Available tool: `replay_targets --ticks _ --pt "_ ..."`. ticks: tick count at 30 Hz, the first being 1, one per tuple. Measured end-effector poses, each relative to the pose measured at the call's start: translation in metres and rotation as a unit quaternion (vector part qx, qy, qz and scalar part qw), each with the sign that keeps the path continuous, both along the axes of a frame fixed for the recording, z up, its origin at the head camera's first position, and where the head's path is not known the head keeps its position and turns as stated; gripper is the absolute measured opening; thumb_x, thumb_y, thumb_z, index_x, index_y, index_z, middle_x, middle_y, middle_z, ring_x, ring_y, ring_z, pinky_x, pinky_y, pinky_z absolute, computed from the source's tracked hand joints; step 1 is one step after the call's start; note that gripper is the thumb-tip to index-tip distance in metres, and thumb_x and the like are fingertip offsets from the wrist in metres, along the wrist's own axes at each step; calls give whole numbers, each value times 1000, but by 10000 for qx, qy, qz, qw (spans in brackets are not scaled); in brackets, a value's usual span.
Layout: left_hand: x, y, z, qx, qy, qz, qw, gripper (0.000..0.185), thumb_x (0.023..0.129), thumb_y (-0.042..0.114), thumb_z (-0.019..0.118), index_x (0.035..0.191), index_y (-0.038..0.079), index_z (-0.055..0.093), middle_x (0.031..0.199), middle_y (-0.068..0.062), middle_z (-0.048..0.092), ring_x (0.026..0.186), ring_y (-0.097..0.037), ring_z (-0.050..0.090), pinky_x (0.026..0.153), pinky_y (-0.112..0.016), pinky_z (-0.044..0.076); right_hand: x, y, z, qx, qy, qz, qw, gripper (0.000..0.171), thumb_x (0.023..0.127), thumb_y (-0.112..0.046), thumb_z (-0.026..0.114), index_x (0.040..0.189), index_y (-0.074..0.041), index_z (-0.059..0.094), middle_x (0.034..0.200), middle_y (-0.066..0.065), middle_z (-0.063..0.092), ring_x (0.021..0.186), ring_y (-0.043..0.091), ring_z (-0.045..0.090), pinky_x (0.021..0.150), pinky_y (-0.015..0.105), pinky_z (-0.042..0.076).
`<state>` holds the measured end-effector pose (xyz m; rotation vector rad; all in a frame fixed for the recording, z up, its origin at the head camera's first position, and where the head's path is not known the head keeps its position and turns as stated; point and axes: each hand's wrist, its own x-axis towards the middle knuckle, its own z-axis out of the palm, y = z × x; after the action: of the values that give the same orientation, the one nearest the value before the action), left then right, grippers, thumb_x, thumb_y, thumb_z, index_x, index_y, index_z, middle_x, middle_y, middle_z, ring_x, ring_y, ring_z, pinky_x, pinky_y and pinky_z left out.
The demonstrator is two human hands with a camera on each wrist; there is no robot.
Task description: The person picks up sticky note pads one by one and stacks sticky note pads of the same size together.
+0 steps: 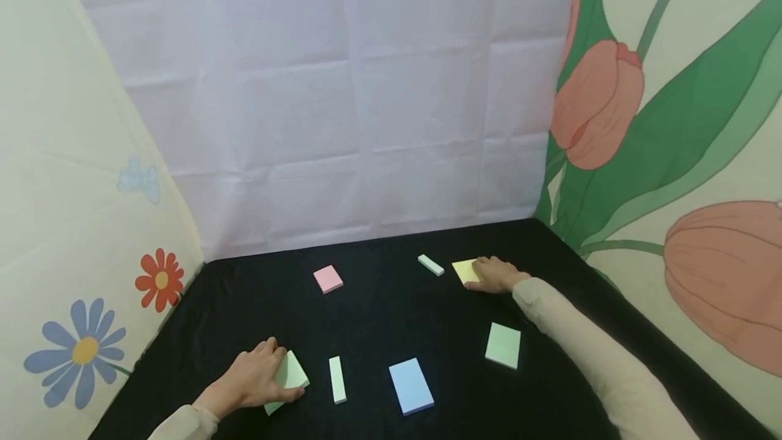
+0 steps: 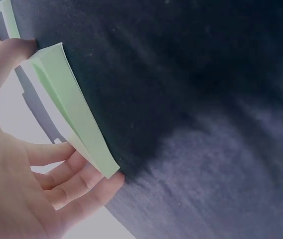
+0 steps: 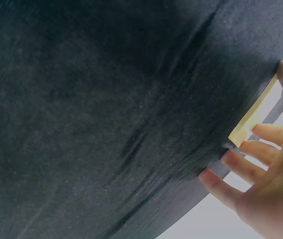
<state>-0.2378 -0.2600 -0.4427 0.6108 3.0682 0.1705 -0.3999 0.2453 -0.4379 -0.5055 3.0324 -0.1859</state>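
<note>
My left hand (image 1: 282, 371) grips a light green sticky-note pad (image 1: 293, 373) at the near left of the black cloth (image 1: 379, 318). In the left wrist view the thumb sits on one corner of the green pad (image 2: 67, 104) and the fingers (image 2: 76, 184) curl under its other edge, with the pad tilted up. At the far right, my right hand (image 1: 478, 274) holds a yellow pad (image 1: 464, 269). The right wrist view shows this yellow pad (image 3: 253, 117) pinched between the thumb and the fingers (image 3: 241, 159).
A pink pad (image 1: 328, 278), a small pale green strip (image 1: 430, 265), a green pad (image 1: 504, 345), a blue pad (image 1: 411, 386) and a second pale strip (image 1: 337, 379) lie on the cloth. A white sheet hangs behind, with floral fabric walls on both sides.
</note>
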Motion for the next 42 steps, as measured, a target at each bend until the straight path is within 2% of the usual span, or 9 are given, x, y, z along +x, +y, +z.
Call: replay_targets --ticks 9,15,18,21,25,35,38,42 --pt "1 0 -1 7 94 -109 9999 73 69 64 74 101 -1 66 86 -5 50 71 -16 47 55 -38 44 -2 6 -8 -156 100 -11 9998 64 93 -51 62 127 3 55 133 27 50 113 43 49 87 60 42" --pt "3 1 -2 -65 131 -132 9998 73 69 66 74 100 0 66 86 -4 50 70 -15 47 53 -37 44 0 8 -10 -286 4 27 9996 69 93 -52 61 132 4 52 146 34 37 124 50 42 94 64 36" --pt "3 1 -3 -64 205 -171 9996 72 69 65 74 99 1 66 85 -2 50 69 -14 47 52 -35 44 0 9 -8 -294 23 6 9996 67 92 -53 62 129 3 54 141 31 44 117 45 46 91 61 39" --pt "3 2 -3 -36 203 -193 9996 71 69 64 75 99 0 66 85 -2 50 70 -14 47 52 -35 44 -1 8 -7 -290 53 -28 9996 64 91 -52 64 124 2 55 124 25 55 102 37 50 83 55 42" --pt "2 4 -2 -7 42 -103 9999 71 68 61 76 100 -1 65 85 -4 50 71 -16 47 54 -37 46 -2 8 -6 -285 88 -26 9996 62 89 -51 66 120 1 55 109 18 56 89 30 49 75 49 42" --pt "1 7 0 79 -325 121 9994 70 69 55 79 103 -4 63 86 -7 50 75 -19 48 60 -40 49 -4 9 -11 -301 124 -61 9995 65 90 -54 64 123 1 54 109 18 56 88 29 49 73 48 41" --pt "1 7 0 83 -350 117 9993 71 69 55 79 103 -5 62 86 -7 50 75 -19 48 61 -41 49 -3 10 -13 -264 119 -78 9996 66 90 -56 63 123 0 54 111 18 57 88 29 49 73 48 41" --pt "1 6 0 114 -205 -14 9997 71 69 54 79 104 -6 62 85 -7 50 75 -19 48 59 -40 48 1 9 -11 -234 107 -83 9996 67 91 -55 62 125 1 53 116 21 56 92 32 50 75 50 42"
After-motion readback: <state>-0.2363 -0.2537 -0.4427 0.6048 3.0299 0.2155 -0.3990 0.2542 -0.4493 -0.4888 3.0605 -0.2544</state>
